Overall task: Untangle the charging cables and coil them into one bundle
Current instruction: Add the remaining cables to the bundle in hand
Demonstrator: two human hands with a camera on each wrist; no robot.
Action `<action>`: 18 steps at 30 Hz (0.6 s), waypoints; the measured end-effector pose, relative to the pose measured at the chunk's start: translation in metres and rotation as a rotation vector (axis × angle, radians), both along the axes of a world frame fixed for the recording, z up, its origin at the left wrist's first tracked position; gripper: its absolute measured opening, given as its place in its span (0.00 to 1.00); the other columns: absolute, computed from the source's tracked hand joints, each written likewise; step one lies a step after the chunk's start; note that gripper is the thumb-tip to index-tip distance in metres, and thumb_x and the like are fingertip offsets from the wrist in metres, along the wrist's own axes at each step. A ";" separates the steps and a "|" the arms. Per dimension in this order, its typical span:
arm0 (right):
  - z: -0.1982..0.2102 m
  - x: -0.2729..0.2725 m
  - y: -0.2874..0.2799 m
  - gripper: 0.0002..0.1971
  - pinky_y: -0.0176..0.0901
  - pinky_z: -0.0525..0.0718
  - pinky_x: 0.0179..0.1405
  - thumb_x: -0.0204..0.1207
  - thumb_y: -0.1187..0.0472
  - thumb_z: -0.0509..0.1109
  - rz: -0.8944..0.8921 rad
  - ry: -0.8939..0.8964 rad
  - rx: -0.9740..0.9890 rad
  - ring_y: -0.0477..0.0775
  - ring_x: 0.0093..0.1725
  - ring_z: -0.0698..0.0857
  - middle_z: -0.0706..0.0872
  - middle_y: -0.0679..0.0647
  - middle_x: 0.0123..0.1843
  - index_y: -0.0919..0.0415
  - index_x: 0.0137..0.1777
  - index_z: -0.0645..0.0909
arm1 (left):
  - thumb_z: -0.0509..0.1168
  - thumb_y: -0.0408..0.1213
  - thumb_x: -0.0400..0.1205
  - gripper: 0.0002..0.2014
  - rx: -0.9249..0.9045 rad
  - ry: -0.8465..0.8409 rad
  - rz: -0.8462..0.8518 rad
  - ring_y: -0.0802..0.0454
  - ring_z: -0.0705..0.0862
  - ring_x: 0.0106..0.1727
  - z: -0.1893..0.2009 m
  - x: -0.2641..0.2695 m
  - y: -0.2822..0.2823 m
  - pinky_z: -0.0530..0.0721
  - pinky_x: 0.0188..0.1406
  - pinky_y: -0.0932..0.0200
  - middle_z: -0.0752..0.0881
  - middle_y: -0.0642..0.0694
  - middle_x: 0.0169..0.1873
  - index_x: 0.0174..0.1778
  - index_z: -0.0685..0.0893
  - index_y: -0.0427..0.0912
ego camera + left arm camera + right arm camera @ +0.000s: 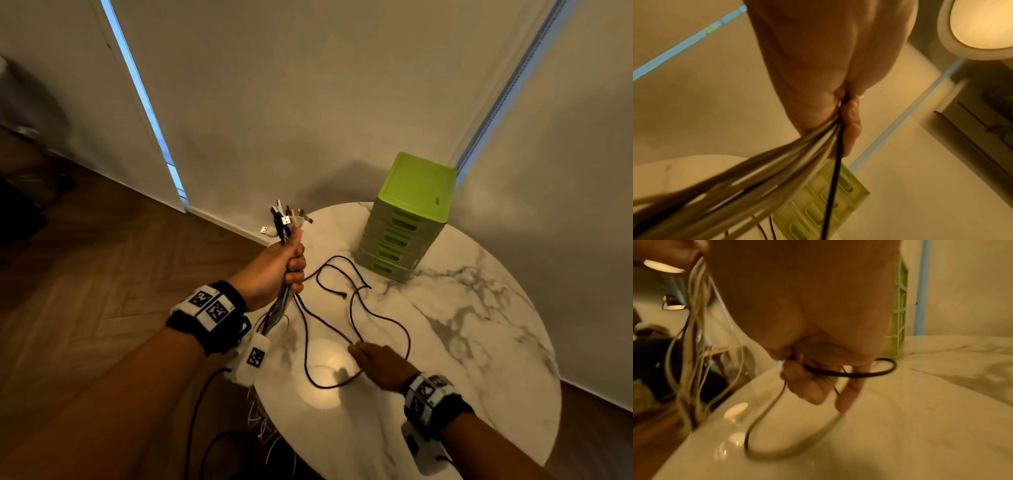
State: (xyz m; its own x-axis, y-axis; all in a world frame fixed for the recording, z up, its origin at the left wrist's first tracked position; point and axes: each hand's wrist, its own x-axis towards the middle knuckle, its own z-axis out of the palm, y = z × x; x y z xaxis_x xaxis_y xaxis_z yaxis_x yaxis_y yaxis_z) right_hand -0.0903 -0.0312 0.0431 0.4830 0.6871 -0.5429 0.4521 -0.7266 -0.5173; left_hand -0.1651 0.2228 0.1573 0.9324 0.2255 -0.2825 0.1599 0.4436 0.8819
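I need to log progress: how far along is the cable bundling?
Done: most cables are gathered, plugs up, in the left hand's grip. In hand: the right hand pinches the dark cable, whose loops sprawl on the marble table. Left: drawing that cable in and coiling everything; no coil shows, and strands hang past the table edge.
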 end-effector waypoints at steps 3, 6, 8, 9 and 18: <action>0.037 0.018 0.032 0.16 0.40 0.69 0.52 0.90 0.45 0.53 -0.183 -0.121 0.230 0.63 0.60 0.84 0.87 0.62 0.58 0.48 0.47 0.78 | 0.57 0.53 0.89 0.17 0.125 0.025 -0.051 0.56 0.63 0.26 -0.010 -0.001 -0.015 0.69 0.31 0.59 0.63 0.50 0.30 0.39 0.67 0.49; 0.084 0.018 0.065 0.17 0.46 0.74 0.48 0.90 0.44 0.54 -0.303 -0.066 0.517 0.52 0.45 0.81 0.83 0.49 0.42 0.49 0.42 0.74 | 0.54 0.56 0.90 0.17 0.214 0.056 -0.080 0.55 0.62 0.28 -0.019 0.000 -0.029 0.67 0.33 0.56 0.60 0.50 0.30 0.39 0.66 0.50; 0.107 0.007 0.078 0.18 0.49 0.77 0.47 0.91 0.45 0.52 -0.262 -0.034 0.603 0.46 0.40 0.78 0.80 0.45 0.38 0.49 0.41 0.73 | 0.52 0.59 0.89 0.20 0.208 0.076 -0.041 0.54 0.62 0.28 -0.020 0.004 -0.035 0.66 0.33 0.54 0.61 0.51 0.29 0.38 0.68 0.49; 0.113 0.001 0.081 0.18 0.45 0.78 0.46 0.91 0.47 0.52 -0.234 -0.025 0.636 0.41 0.38 0.78 0.80 0.43 0.37 0.47 0.40 0.74 | 0.50 0.60 0.89 0.22 0.214 0.081 -0.016 0.54 0.63 0.27 -0.019 0.006 -0.037 0.67 0.33 0.54 0.63 0.51 0.27 0.37 0.70 0.48; 0.081 -0.023 0.075 0.19 0.45 0.78 0.37 0.90 0.41 0.51 -0.111 0.195 0.626 0.44 0.32 0.77 0.80 0.50 0.34 0.50 0.45 0.76 | 0.54 0.48 0.92 0.18 0.195 0.016 0.353 0.50 0.81 0.31 -0.012 0.023 -0.027 0.84 0.34 0.53 0.78 0.48 0.29 0.40 0.74 0.42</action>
State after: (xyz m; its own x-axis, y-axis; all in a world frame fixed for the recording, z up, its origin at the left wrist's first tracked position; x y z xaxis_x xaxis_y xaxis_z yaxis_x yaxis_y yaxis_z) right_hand -0.1130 0.0437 0.1239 0.5025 0.8528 -0.1424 0.2467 -0.2993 -0.9217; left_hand -0.1418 0.1955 0.1449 0.7840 0.5818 -0.2166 0.0424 0.2980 0.9536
